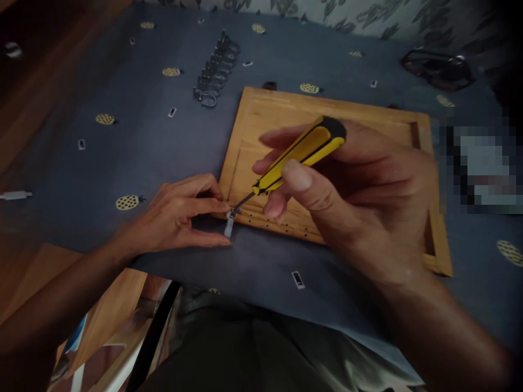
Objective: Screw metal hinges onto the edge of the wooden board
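My right hand point(359, 179) is closed around the handle of a yellow and black screwdriver point(300, 152). Its thin shaft slants down to the left, and the tip meets a small metal fitting point(230, 222) at the near left corner of a framed wooden board point(261, 109). My left hand point(180, 212) pinches this fitting, index finger by its top and thumb at its lower end. Several small dark holes run along the near edge of the board. Whether a screw sits under the tip is too small to tell.
Several loop-shaped metal pieces point(216, 71) lie in a row behind the board on the blue patterned tablecloth point(134, 158). A dark-framed object point(437, 68) rests at the far right, above a pixelated item point(484, 166). A white pen-like object point(15, 195) lies at left.
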`<action>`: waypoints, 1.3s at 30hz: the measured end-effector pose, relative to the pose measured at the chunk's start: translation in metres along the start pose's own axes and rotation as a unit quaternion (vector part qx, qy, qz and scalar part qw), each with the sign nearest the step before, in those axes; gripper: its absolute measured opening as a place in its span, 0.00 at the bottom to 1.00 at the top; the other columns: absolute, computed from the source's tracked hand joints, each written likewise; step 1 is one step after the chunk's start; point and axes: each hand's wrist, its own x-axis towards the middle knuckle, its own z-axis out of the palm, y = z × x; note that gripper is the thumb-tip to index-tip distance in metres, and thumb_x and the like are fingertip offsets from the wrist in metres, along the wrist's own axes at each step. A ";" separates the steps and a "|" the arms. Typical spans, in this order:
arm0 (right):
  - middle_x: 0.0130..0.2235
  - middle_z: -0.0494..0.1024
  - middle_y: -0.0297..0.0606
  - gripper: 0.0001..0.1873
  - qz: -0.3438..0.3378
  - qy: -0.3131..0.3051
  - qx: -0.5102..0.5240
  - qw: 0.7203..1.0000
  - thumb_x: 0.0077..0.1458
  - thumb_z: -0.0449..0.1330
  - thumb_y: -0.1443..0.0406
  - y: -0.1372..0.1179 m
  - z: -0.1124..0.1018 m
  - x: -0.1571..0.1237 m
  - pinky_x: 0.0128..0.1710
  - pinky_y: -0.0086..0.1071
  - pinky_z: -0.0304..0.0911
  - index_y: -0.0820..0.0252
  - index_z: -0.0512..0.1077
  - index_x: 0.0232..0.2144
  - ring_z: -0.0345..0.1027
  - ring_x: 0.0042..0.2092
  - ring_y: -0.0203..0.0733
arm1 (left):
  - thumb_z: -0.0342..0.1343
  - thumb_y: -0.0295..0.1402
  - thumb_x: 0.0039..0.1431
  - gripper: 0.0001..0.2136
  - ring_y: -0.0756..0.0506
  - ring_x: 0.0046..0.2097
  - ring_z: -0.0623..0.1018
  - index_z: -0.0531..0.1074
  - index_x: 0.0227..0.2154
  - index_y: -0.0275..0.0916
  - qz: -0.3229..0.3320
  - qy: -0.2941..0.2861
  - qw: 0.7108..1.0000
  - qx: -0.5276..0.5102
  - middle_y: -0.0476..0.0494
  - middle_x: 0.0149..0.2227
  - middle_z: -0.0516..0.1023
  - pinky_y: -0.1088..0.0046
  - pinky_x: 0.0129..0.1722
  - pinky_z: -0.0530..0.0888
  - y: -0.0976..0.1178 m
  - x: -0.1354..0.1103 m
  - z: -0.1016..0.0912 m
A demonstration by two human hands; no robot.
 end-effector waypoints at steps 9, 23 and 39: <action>0.36 0.81 0.33 0.06 -0.038 0.111 0.018 0.993 0.59 0.74 0.59 0.001 0.001 -0.007 0.21 0.30 0.71 0.51 0.83 0.33 0.72 0.25 0.33 | 0.62 0.47 0.70 0.16 0.45 0.41 0.80 0.79 0.51 0.43 0.001 -0.002 1.000 0.006 0.41 0.44 0.78 0.69 0.35 0.75 0.003 0.001 -0.002; 0.38 0.82 0.32 0.04 0.008 0.087 -0.011 0.996 0.59 0.72 0.68 0.004 0.002 -0.013 0.23 0.29 0.73 0.53 0.82 0.34 0.72 0.24 0.32 | 0.63 0.49 0.69 0.16 0.44 0.42 0.80 0.80 0.49 0.44 -0.023 -0.013 1.000 -0.009 0.41 0.43 0.78 0.66 0.38 0.76 0.004 0.001 -0.002; 0.30 0.80 0.27 0.12 -0.012 0.050 -0.026 0.998 0.49 0.80 0.59 -0.001 0.005 -0.010 0.21 0.31 0.72 0.48 0.81 0.31 0.72 0.23 0.35 | 0.65 0.45 0.68 0.15 0.44 0.41 0.79 0.80 0.49 0.39 -0.009 0.001 1.000 -0.002 0.42 0.45 0.77 0.68 0.39 0.75 0.003 0.002 -0.001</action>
